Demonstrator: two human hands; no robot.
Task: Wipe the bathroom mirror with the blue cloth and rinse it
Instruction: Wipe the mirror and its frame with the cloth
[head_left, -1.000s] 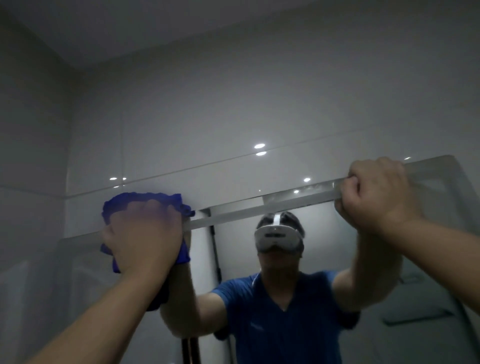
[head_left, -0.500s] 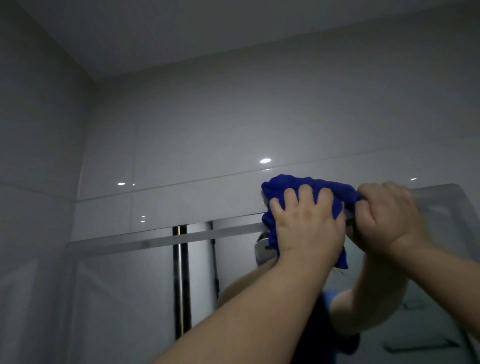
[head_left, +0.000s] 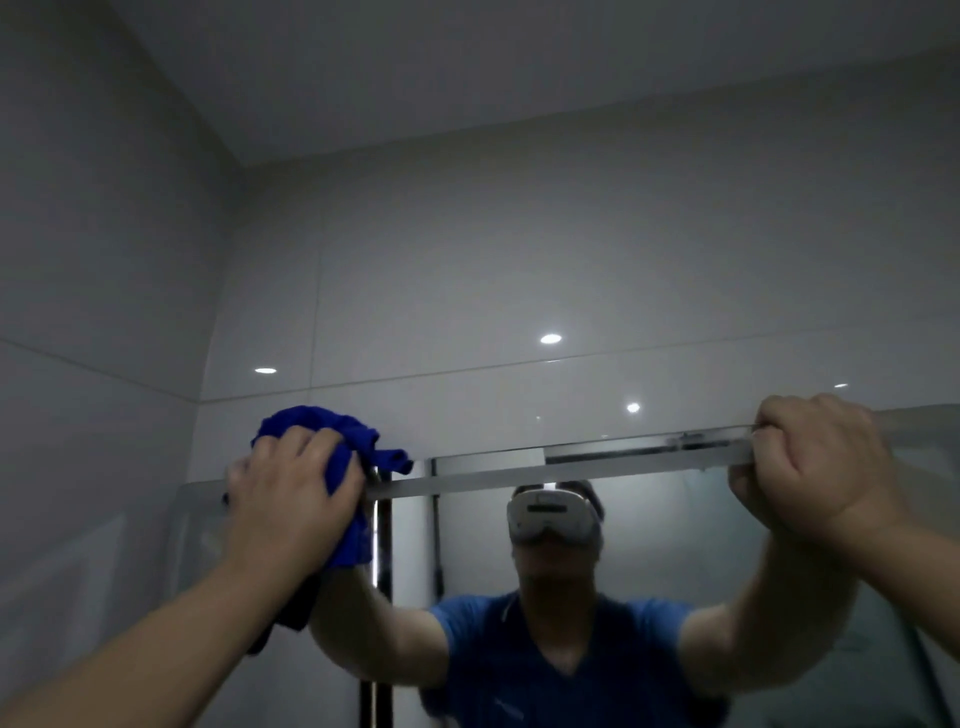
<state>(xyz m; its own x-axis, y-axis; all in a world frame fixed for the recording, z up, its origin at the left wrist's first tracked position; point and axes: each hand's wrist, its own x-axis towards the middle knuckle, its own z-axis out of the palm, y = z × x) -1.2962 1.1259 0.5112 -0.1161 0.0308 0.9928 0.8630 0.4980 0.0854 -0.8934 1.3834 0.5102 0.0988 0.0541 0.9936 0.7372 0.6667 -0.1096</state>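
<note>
Head view, looking up at the top edge of the mirror (head_left: 665, 545). Left hand (head_left: 291, 499): at the mirror's upper left corner, fingers curled over a bunched cloth (head_left: 317, 421) and pressing it against the glass. The blue cloth sits between palm and mirror. One wad bulges above the fingertips and overlaps the top edge, a small tail sticks out to the right along that edge, and a further fold hangs below the hand on its right side. Right hand (head_left: 815, 467): near the upper right of the mirror, well apart from the left, clenched on the top edge with the fingers hooked over it and the knuckles toward the camera. It holds nothing but the mirror itself. The top edge runs between the two hands, tilting up slightly to the right, with a frosted band (head_left: 519, 475) just under it. The glass reflects a person in a white headset (head_left: 550, 512) and blue shirt (head_left: 571, 665), both forearms raised. A vertical chrome pole (head_left: 383, 545) appears in the reflection just right of the cloth. Above the mirror is a wall (head_left: 519, 260) of glossy grey tiles carrying several round light spots (head_left: 550, 339). The ceiling (head_left: 415, 67) is plain grey. The picture is dim and the left fingertips slightly blurred.
</note>
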